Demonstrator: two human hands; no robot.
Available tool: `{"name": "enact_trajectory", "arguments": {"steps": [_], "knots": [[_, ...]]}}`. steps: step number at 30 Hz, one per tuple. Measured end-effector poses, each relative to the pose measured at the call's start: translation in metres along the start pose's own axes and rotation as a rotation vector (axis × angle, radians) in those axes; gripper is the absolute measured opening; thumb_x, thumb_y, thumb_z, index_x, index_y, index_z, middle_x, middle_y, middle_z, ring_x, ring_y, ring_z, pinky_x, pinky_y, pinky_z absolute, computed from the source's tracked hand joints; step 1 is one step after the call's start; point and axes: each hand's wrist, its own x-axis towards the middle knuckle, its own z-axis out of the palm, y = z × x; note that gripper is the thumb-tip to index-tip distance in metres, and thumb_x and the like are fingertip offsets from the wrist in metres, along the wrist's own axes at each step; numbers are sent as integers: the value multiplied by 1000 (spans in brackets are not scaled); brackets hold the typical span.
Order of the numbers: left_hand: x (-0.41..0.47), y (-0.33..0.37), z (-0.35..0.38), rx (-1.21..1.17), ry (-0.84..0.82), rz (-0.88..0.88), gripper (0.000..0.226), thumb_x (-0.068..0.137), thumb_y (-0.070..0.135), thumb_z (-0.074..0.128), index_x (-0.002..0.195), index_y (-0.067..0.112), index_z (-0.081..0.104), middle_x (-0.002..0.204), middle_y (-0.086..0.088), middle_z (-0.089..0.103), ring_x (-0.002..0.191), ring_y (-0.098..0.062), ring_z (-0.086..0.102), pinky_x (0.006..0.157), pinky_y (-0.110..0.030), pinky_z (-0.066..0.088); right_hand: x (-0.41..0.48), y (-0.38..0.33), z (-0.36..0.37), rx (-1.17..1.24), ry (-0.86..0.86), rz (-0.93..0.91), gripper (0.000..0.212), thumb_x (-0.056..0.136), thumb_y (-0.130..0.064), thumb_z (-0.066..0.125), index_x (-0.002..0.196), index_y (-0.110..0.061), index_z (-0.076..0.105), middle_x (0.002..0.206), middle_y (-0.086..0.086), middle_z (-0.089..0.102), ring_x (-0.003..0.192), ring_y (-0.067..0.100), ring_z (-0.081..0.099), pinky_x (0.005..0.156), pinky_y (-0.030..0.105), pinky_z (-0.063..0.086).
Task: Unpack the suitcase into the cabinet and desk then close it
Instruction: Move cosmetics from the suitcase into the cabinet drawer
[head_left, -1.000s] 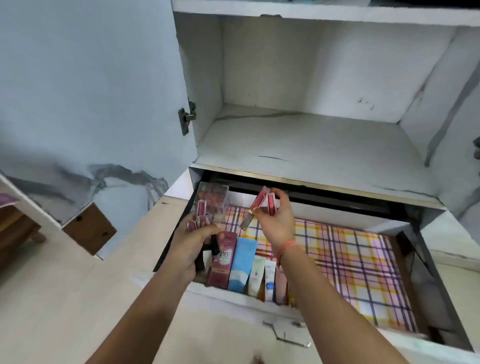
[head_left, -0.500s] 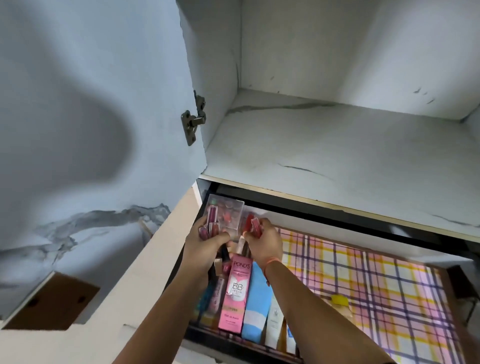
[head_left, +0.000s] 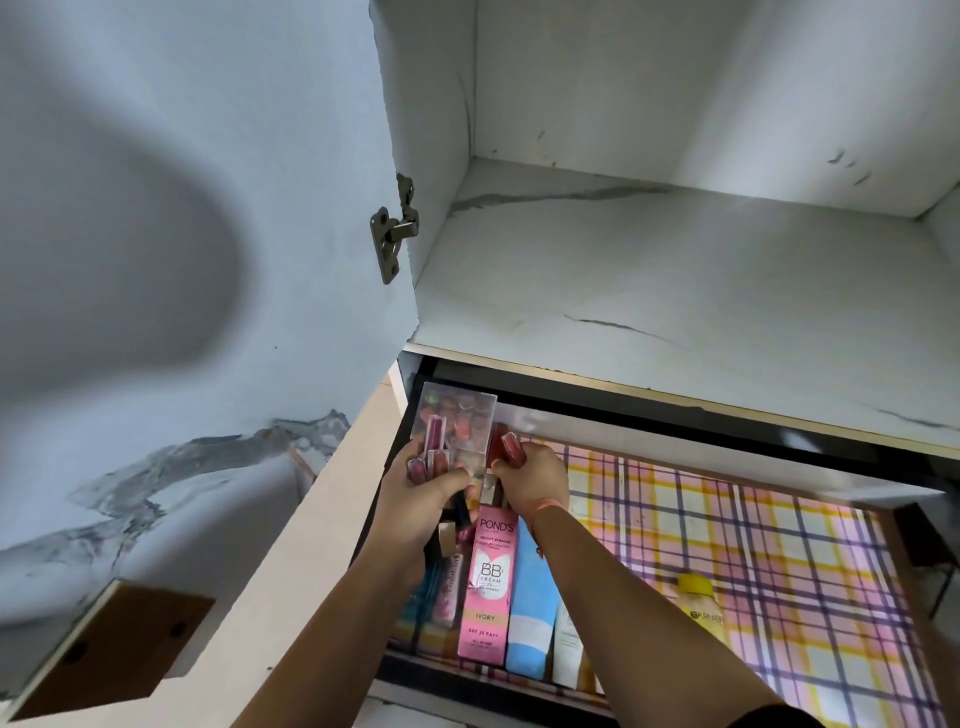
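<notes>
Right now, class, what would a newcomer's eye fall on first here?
Two hands meet at the drawer's far left: the left hand grips lip glosses, the right hand pinches red tubes, by a clear box. Nearer, a pink BB cream carton lies among cream tubes on the bright plaid liner.

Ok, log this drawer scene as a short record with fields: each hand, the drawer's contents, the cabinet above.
left hand: grips a bunch of pink lip gloss tubes
right hand: pinches red lip tubes beside the clear plastic organiser box
organiser box: back left corner of the drawer, reddish cosmetics inside
drawer: open, plaid paper liner
front row: pink Pond's BB cream carton, blue tube, white tube, side by side
apart: yellow-capped Garnier bottle, right of the right forearm
cabinet: white marbled shelf above the drawer; door open on the left
</notes>
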Motion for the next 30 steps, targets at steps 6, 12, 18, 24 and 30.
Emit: {"name": "enact_trajectory", "arguments": {"steps": [6,12,18,24,30], "knots": [[-3,-1,-3,-193,-210,-156,32,85,-7,58,116,0,56,95,-23,61,73,-28,63,70,-41,54,-23,-14,-17,355,53,-22,18,84,-15,65,66,-14,62,59,1,56,54,15,50,54,26,42],[-4,1,-5,-210,-279,-267,37,84,-9,54,118,6,58,95,-25,68,78,-36,68,71,-45,55,-54,-32,-48,515,-179,-143,3,81,-5,71,78,-5,70,63,2,65,52,6,58,49,15,45],[-11,1,10,-259,-268,-257,29,84,0,60,114,3,62,87,-20,71,71,-29,71,57,-36,57,-56,-29,-63,164,-71,-271,17,70,-23,76,75,-10,68,72,8,70,66,24,70,69,45,59],[-2,0,26,-402,-120,-297,33,94,32,54,113,7,64,98,-20,69,79,-29,69,72,-41,58,-70,-32,-69,139,-225,-308,27,63,-30,83,77,-10,71,75,6,71,74,25,69,74,44,58],[-2,1,31,-439,-83,-291,48,94,47,51,98,4,72,97,-19,71,88,-30,68,90,-43,50,-70,-34,-73,51,-194,-263,22,64,-25,80,72,-8,69,66,6,65,60,17,60,61,34,54]]}}
